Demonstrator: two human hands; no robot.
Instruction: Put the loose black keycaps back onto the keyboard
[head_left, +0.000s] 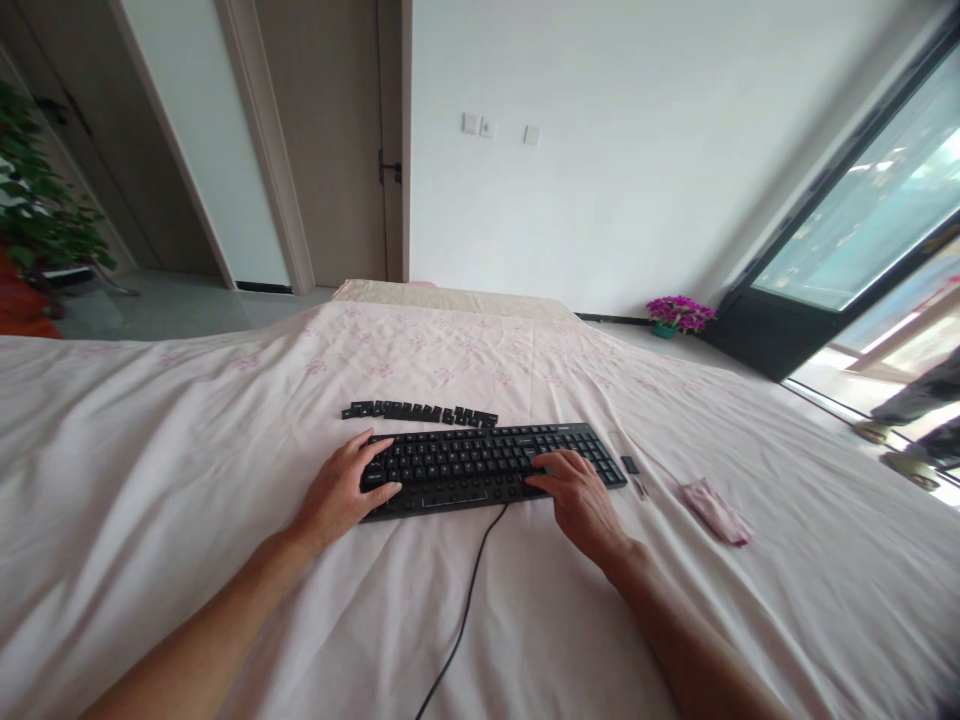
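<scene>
One keyboard [442, 458] beneath | left grip [379, 465]: spread on left end | right grip [534, 475]: on keys [480, 452], closure unclear

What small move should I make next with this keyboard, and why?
Perhaps lift your right hand to pick up one of the loose keycaps, with your left hand steadying the keyboard: its nearest row looks stripped of caps, and the loose ones lie lined up beyond its far edge.
</scene>
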